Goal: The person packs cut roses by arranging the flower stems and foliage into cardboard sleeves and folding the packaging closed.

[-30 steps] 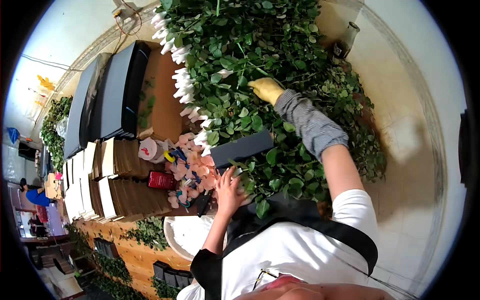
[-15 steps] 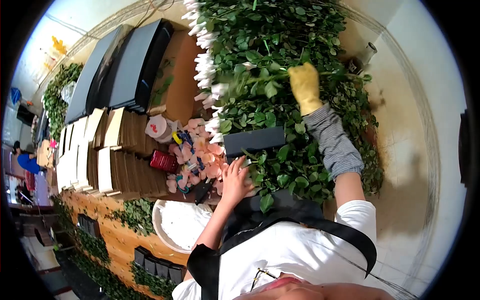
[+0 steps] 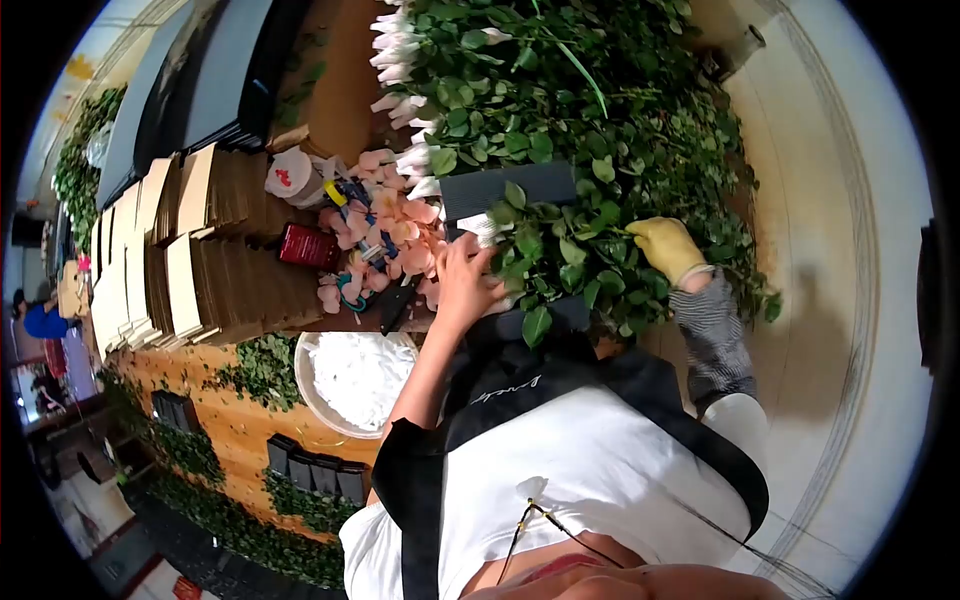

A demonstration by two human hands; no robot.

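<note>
My left hand (image 3: 467, 283), bare, is curled at the edge of the dark block, its fingers against a white-sleeved flower head (image 3: 482, 228). Leafy stems (image 3: 575, 245) run rightward from there, over the dark block (image 3: 510, 188). My right hand (image 3: 668, 250) wears a yellow glove and is closed on the stem end of this leafy bunch, at the right side of the pile. What lies under my left palm is partly hidden. Behind both hands spreads a large heap of leafy stems (image 3: 560, 90), with white-sleeved heads (image 3: 395, 50) lined up along its left edge.
Pink petals (image 3: 410, 235), a red box (image 3: 308, 246) and a white roll (image 3: 295, 177) lie left of my left hand. Stacked cardboard sheets (image 3: 240, 290) stand further left, below dark sheets (image 3: 215, 80). A tub of white pieces (image 3: 358, 380) sits near my left elbow.
My gloved right hand has come down and right from over the heap, bringing a leafy stem toward my body. A white-sleeved head now shows at my left fingers. The view has shifted.
</note>
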